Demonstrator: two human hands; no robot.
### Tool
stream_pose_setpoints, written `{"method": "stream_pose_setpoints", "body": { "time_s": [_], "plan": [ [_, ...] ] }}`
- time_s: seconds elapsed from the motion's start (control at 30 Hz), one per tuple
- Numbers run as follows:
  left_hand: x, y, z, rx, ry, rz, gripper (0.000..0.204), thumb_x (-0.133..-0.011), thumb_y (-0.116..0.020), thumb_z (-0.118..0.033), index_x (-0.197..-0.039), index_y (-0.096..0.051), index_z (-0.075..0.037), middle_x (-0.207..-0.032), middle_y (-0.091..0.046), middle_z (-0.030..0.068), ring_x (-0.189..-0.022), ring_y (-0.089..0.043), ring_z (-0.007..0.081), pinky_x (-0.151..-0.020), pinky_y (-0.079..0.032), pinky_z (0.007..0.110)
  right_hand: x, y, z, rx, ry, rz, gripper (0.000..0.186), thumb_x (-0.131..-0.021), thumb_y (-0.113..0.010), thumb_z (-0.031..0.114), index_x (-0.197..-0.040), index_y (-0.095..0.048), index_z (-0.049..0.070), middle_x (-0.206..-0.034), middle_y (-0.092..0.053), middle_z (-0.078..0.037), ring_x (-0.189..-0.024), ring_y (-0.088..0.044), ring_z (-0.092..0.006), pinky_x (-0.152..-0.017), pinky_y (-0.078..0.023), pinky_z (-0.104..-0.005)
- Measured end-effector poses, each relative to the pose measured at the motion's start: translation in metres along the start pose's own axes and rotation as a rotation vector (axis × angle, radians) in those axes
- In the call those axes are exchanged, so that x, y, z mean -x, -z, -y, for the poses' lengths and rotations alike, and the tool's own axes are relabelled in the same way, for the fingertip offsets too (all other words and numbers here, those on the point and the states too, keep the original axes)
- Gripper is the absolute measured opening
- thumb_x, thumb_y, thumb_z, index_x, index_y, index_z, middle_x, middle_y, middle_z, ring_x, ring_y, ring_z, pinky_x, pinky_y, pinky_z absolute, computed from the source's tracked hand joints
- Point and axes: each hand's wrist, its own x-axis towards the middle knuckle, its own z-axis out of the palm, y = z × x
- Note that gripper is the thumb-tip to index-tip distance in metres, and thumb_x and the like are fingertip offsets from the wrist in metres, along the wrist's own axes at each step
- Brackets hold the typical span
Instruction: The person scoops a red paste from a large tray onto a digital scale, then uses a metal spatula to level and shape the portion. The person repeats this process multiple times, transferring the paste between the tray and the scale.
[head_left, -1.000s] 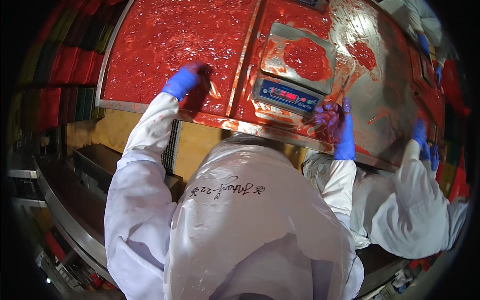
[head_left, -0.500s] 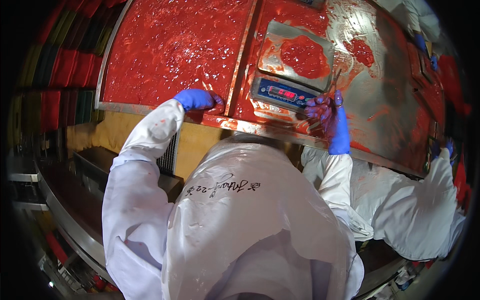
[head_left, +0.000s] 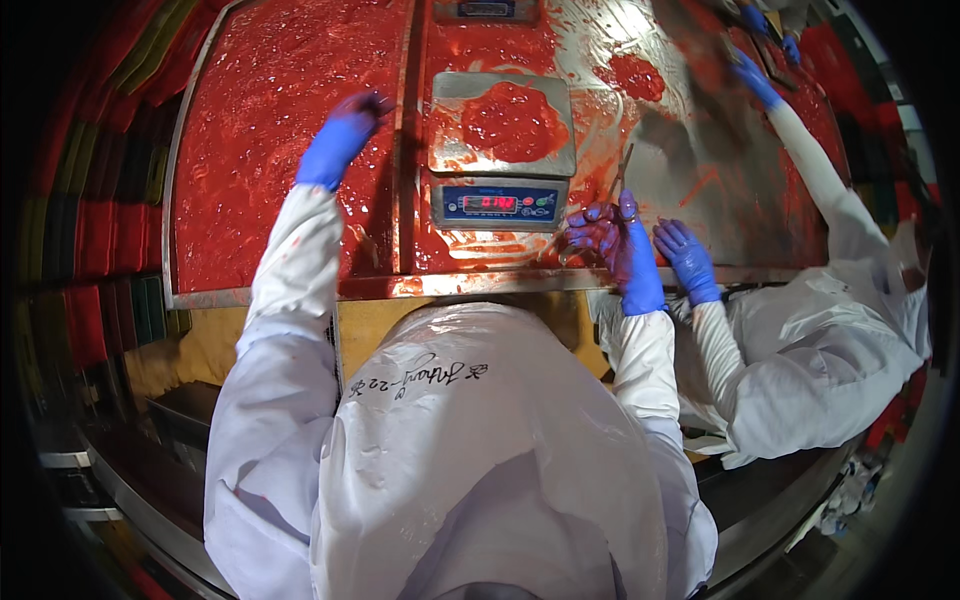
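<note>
Over the wide tray (head_left: 184,225) of wet, red, raw-meat-like mass (head_left: 260,90) is my left hand (head_left: 345,135), in a blue glove. Its red-smeared fingers look slightly apart, with nothing visible in them. My right hand (head_left: 622,245), gloved and stained too, is closed on a slim, pointed metal tool (head_left: 622,170); whether it is scissors or tweezers I cannot tell. It hovers by the lower right corner of a digital scale (head_left: 495,204) with a lit red display. On the scale's metal platform (head_left: 452,100) lies a flat patch of the red mass (head_left: 512,120).
A co-worker's gloved hand (head_left: 688,260) is close beside my right hand; that person's other arm (head_left: 815,150) reaches across the smeared steel table (head_left: 735,190). A raised metal divider (head_left: 408,130) separates tray and scale. Stacked coloured crates (head_left: 90,240) stand left. Another scale (head_left: 487,10) sits farther back.
My left hand has risen from the tray's near edge to over the red mass. My right hand still holds the tool beside the scale. The co-worker's hand has come near it. The view has shifted.
</note>
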Motion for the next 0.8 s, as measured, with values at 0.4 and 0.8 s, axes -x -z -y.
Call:
{"method": "stream_pose_setpoints", "body": {
  "time_s": [0.4,0.8],
  "plan": [
    [0.001,-0.106,-0.032,-0.903,-0.406,0.029,0.044,-0.09,-0.049,-0.025,-0.131,-0.046,-0.009,-0.131,-0.049,0.0144,-0.122,-0.045,0.0313,-0.104,-0.034,0.037,-0.101,0.009,0.03,0.637,0.206,-0.359,0.059,-0.088,-0.048,0.058,-0.094,-0.062,0.001,-0.081,-0.063,-0.01,-0.068,-0.057,-0.0151,-0.064,-0.046,-0.0275],
    [0.058,-0.103,0.047,-1.329,-0.26,0.423,0.046,-0.078,-0.054,-0.018,-0.123,-0.056,-0.01,-0.131,-0.045,0.0149,-0.133,-0.027,0.0349,-0.106,-0.01,0.067,-0.037,0.089,-0.03,1.563,-0.123,-0.445,0.066,-0.085,-0.047,0.061,-0.097,-0.063,-0.003,-0.087,-0.064,-0.023,-0.086,-0.062,-0.0328,-0.078,-0.045,-0.0394]
  ]
}}
